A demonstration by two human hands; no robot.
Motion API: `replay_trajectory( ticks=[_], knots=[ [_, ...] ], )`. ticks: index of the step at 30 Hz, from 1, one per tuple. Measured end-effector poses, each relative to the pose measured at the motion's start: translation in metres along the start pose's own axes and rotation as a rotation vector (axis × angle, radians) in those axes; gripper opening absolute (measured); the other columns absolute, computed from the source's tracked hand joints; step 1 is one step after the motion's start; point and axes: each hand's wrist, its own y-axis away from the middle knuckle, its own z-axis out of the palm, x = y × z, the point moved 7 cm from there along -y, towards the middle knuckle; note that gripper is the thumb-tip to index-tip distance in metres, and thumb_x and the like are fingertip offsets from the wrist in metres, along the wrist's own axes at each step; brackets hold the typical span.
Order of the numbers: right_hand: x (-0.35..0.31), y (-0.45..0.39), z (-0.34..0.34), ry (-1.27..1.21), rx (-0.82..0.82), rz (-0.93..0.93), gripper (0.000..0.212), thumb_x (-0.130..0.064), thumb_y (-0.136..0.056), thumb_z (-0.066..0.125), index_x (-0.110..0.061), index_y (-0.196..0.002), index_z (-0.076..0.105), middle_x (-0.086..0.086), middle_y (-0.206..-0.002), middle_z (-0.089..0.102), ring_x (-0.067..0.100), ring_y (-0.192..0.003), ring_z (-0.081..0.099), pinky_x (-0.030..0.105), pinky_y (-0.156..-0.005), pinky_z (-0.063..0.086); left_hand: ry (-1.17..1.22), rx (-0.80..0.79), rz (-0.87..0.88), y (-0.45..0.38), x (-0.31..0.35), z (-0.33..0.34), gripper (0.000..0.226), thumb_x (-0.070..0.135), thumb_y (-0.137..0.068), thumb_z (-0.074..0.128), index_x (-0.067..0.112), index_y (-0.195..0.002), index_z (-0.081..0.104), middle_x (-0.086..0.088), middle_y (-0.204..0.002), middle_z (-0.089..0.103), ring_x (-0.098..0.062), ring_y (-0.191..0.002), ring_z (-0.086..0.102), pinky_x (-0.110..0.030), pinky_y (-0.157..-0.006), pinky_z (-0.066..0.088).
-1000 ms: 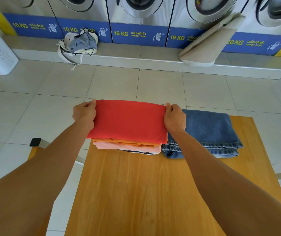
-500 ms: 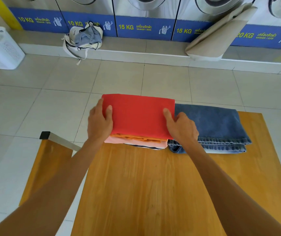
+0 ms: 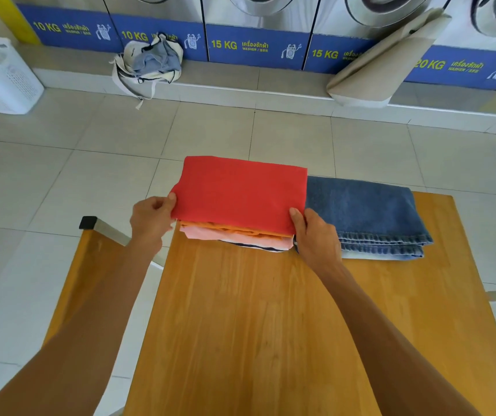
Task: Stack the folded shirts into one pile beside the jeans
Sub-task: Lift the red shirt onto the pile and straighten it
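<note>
A folded red shirt (image 3: pixel 240 193) tops a pile at the far edge of the wooden table (image 3: pixel 270 325). Under it lie an orange shirt (image 3: pixel 234 230), a pink shirt (image 3: pixel 231 238) and a striped one that barely shows. Folded blue jeans (image 3: pixel 364 211) lie right beside the pile, touching it. My left hand (image 3: pixel 150 219) pinches the red shirt's near left corner. At the pile's near right corner my right hand (image 3: pixel 314 235) grips the stack, thumb on the red shirt and fingers hidden between pile and jeans.
A wooden chair (image 3: pixel 90 259) stands left of the table. On the tiled floor beyond are a white laundry basket (image 3: pixel 3 76), a cloth bag (image 3: pixel 150 63) and a beige bag (image 3: pixel 382 67), all before a row of washing machines (image 3: pixel 255 25).
Both hands slid from the pile's far corners back along its sides to the near corners. The pile and jeans stayed in place; the camera tilted down.
</note>
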Motion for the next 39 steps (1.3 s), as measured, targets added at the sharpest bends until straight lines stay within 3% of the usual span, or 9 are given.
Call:
replay_trajectory(
  ticks=[4, 8, 12, 15, 18, 21, 25, 30, 39],
  knots=[
    [0.02, 0.008, -0.003, -0.151, -0.019, 0.114, 0.065, -0.057, -0.101, 0.018, -0.01, -0.074, 0.054, 0.008, -0.066, 0.066, 0.024, -0.057, 0.066, 0.043, -0.062, 0.056, 0.1, 0.015, -0.122, 0.005, -0.008, -0.002, 0.036, 0.056, -0.094, 0.045, 0.026, -0.079, 0.059, 0.004, -0.084, 0.066, -0.02, -0.086, 0.066, -0.038, -0.083, 0.057],
    [0.024, 0.02, -0.001, -0.263, -0.071, 0.18, 0.075, -0.073, -0.093, 0.017, -0.013, -0.083, 0.061, 0.002, -0.067, 0.07, 0.015, -0.044, 0.066, 0.036, -0.055, 0.054, 0.254, -0.139, -0.22, 0.02, -0.023, 0.007, 0.052, 0.066, -0.09, 0.038, 0.025, -0.114, 0.057, 0.002, -0.11, 0.065, -0.02, -0.099, 0.065, -0.039, -0.088, 0.053],
    [0.006, 0.021, 0.004, -0.187, -0.134, 0.158, 0.05, -0.053, -0.1, 0.038, -0.008, -0.086, 0.055, 0.007, -0.076, 0.07, 0.022, -0.056, 0.069, 0.047, -0.066, 0.057, 0.243, -0.298, -0.178, 0.031, -0.016, 0.024, 0.055, 0.066, -0.087, 0.047, 0.025, -0.123, 0.053, 0.001, -0.119, 0.06, -0.021, -0.108, 0.059, -0.037, -0.088, 0.052],
    [-0.003, 0.019, -0.019, 0.038, 0.093, 0.217, 0.02, -0.033, -0.096, 0.049, -0.013, -0.091, 0.052, 0.006, -0.089, 0.065, 0.025, -0.076, 0.062, 0.044, -0.073, 0.054, 0.191, -0.355, -0.218, 0.031, -0.012, 0.021, 0.041, 0.05, -0.091, 0.056, 0.02, -0.117, 0.053, -0.004, -0.123, 0.062, -0.024, -0.107, 0.061, -0.034, -0.084, 0.051],
    [-0.039, 0.014, -0.038, 0.141, 0.334, 0.11, 0.028, -0.029, -0.092, 0.054, -0.01, -0.113, 0.053, 0.011, -0.113, 0.058, 0.029, -0.102, 0.055, 0.045, -0.084, 0.044, -0.035, -0.177, -0.073, 0.022, 0.006, 0.007, 0.045, 0.036, -0.094, 0.055, 0.013, -0.133, 0.049, -0.008, -0.132, 0.057, -0.026, -0.114, 0.058, -0.036, -0.089, 0.048],
    [-0.091, -0.003, -0.021, 0.18, 0.311, -0.136, 0.045, -0.037, -0.099, 0.044, -0.012, -0.135, 0.049, 0.01, -0.144, 0.047, 0.029, -0.132, 0.043, 0.047, -0.104, 0.034, -0.209, 0.095, 0.305, 0.025, 0.062, 0.007, 0.044, 0.016, -0.096, 0.046, 0.016, -0.139, 0.045, -0.007, -0.143, 0.049, -0.027, -0.13, 0.048, -0.042, -0.103, 0.043],
    [-0.122, -0.025, 0.025, 0.358, 0.073, -0.325, 0.052, -0.038, -0.105, 0.025, -0.024, -0.156, 0.021, 0.004, -0.165, 0.006, 0.025, -0.152, 0.001, 0.053, -0.121, 0.008, -0.586, -0.112, 0.765, 0.044, 0.112, 0.071, 0.045, 0.024, -0.103, 0.03, 0.013, -0.146, 0.038, -0.011, -0.158, 0.027, -0.028, -0.149, 0.016, -0.053, -0.118, 0.017],
    [-0.08, -0.037, 0.049, 0.48, -0.1, -0.266, 0.061, -0.05, -0.103, 0.011, -0.025, -0.158, 0.004, 0.0, -0.166, -0.004, 0.023, -0.151, -0.009, 0.055, -0.12, -0.002, -0.956, -0.308, 0.744, 0.031, 0.072, 0.098, 0.057, 0.045, -0.102, 0.014, 0.029, -0.155, 0.002, -0.003, -0.163, -0.011, -0.025, -0.15, -0.012, -0.057, -0.118, 0.0],
    [-0.074, -0.046, 0.055, 0.389, 0.0, -0.214, 0.072, -0.062, -0.095, 0.014, -0.026, -0.157, 0.014, 0.003, -0.166, 0.004, 0.027, -0.152, -0.004, 0.054, -0.12, -0.003, -0.856, -0.181, 0.607, 0.013, 0.062, 0.102, 0.065, 0.062, -0.095, 0.013, 0.035, -0.153, 0.01, -0.001, -0.164, 0.004, -0.031, -0.15, 0.001, -0.062, -0.115, 0.01]
  ],
)
